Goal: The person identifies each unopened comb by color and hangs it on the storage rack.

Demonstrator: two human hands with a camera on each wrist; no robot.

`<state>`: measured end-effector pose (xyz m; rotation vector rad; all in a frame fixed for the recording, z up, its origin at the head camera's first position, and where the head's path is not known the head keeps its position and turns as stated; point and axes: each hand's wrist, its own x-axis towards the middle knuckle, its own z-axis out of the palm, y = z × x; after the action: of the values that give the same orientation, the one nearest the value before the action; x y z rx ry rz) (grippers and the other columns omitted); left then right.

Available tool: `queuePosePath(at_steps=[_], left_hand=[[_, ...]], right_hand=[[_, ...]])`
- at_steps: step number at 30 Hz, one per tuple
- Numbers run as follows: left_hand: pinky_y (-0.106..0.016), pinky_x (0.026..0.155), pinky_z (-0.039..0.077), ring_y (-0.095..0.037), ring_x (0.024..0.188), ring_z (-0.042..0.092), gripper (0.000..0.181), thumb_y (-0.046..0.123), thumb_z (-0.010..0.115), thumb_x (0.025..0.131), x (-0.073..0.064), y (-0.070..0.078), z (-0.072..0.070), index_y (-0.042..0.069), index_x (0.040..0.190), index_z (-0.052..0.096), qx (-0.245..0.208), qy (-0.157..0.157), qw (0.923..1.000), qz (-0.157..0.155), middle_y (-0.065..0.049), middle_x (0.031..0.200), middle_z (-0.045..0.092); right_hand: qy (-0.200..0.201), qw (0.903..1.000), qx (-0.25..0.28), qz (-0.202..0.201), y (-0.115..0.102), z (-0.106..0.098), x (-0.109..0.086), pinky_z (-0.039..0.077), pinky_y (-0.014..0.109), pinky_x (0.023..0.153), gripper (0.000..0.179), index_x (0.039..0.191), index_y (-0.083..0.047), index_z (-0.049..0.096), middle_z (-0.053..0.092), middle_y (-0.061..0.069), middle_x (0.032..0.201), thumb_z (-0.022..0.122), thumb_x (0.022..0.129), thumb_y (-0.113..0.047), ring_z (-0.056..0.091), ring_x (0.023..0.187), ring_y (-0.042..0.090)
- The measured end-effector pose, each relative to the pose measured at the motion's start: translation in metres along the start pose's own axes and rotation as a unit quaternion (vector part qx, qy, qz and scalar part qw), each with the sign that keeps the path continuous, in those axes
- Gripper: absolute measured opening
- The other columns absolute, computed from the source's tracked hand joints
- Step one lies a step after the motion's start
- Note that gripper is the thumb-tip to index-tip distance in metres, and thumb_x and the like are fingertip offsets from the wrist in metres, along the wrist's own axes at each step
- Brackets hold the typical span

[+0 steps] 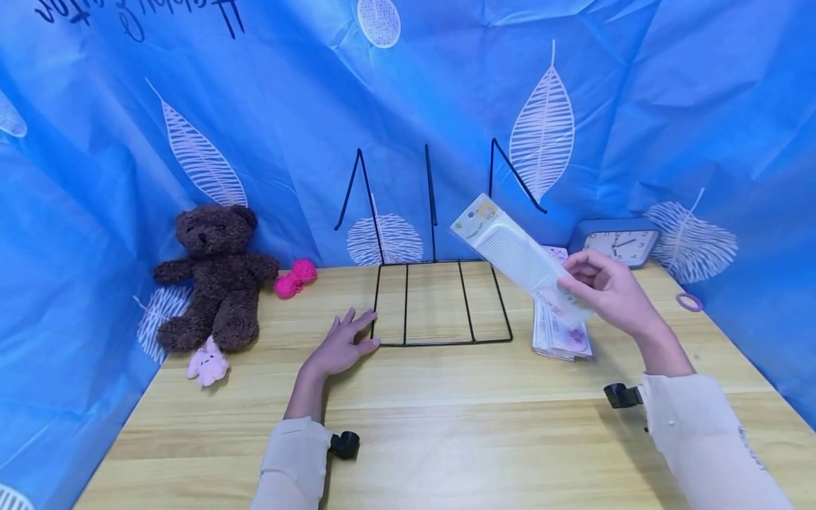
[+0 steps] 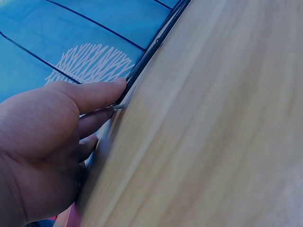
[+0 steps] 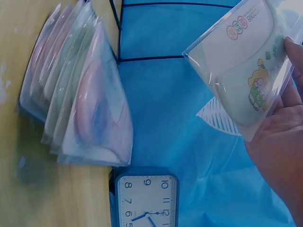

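In the head view my right hand (image 1: 608, 290) pinches a packaged comb (image 1: 519, 255) by its handle end, thumb on the near face. The comb sits in a clear plastic sleeve, tilted above the table; the right wrist view shows a cartoon print on its pack (image 3: 258, 85). Below it lies a stack of similar packs (image 1: 561, 336), fanned out in the right wrist view. A black wire rack (image 1: 440, 344) stands at the middle back with upright prongs. My left hand (image 1: 338, 345) touches its front left corner, fingers fairly straight; the thumb (image 2: 102, 94) meets the wire.
A blue-framed clock (image 1: 618, 241) stands behind the packs, and a purple ring (image 1: 689, 302) lies at the right edge. At left are a brown teddy bear (image 1: 217, 283), a small pink plush (image 1: 208, 363) and a bright pink item (image 1: 296, 278). Blue cloth (image 1: 440, 85) hangs around the table.
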<state>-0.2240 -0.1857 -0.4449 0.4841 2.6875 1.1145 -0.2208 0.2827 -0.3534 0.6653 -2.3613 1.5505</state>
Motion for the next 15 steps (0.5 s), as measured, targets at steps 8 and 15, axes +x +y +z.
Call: queuePosePath(at_steps=[8, 15], left_hand=[[-0.053, 0.122, -0.009, -0.036, 0.154, -0.001, 0.062, 0.026, 0.061, 0.103, -0.001, 0.0, 0.0, 0.004, 0.156, 0.037, -0.005, 0.0, 1.0, -0.003, -0.012, 0.164, 0.028], [-0.053, 0.122, -0.009, -0.037, 0.154, -0.001, 0.062, 0.026, 0.061, 0.103, 0.0, 0.0, 0.0, 0.003, 0.156, 0.038, -0.002, 0.002, 1.0, 0.0, -0.012, 0.164, 0.028]], right_hand=[[-0.011, 0.9999, 0.006, -0.004, -0.012, 0.004, 0.0, 0.059, 0.022, 0.068, 0.018, 0.11, 0.005, 0.06, 0.072, 0.0, 0.095, 0.067, 0.093, 0.007, 0.07, 0.083, 0.011], [-0.016, 0.9997, -0.002, -0.02, -0.021, 0.008, 0.003, 0.06, 0.024, 0.069, 0.018, 0.109, 0.004, 0.06, 0.072, 0.0, 0.096, 0.067, 0.093, 0.007, 0.07, 0.083, 0.012]])
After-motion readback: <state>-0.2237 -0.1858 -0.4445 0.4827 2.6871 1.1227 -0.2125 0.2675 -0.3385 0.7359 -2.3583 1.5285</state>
